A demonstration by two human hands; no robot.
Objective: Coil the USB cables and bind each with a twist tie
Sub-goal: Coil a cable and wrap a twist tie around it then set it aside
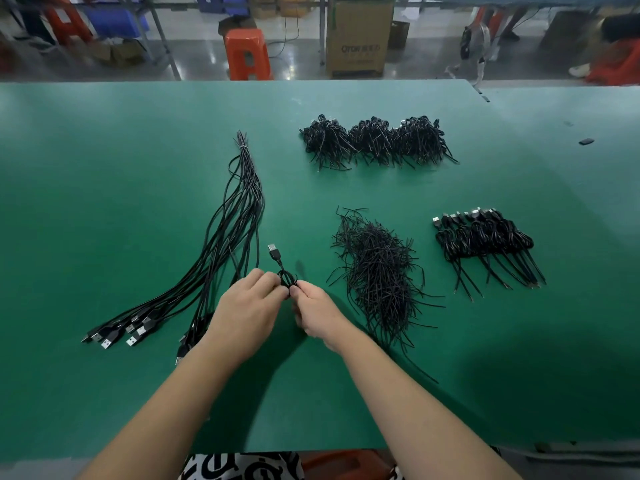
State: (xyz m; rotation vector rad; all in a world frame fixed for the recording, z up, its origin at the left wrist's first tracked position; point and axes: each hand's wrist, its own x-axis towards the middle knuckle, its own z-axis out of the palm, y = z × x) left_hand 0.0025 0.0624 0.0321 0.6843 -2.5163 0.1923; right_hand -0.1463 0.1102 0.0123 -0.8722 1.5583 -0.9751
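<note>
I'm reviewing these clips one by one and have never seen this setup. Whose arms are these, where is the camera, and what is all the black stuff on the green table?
There is no machine: a person works bare-handed, filmed by a wide-angle camera on their head, looking down. The left hand and right hand meet over a small coiled cable, both pinching it; its plug sticks out away from the person. On the green table, to the left, lies a bundle of straight cables waiting. Right of the hands is a loose pile of twist ties. Further right is a row of finished coils, and at the back three heaps of coils.
</note>
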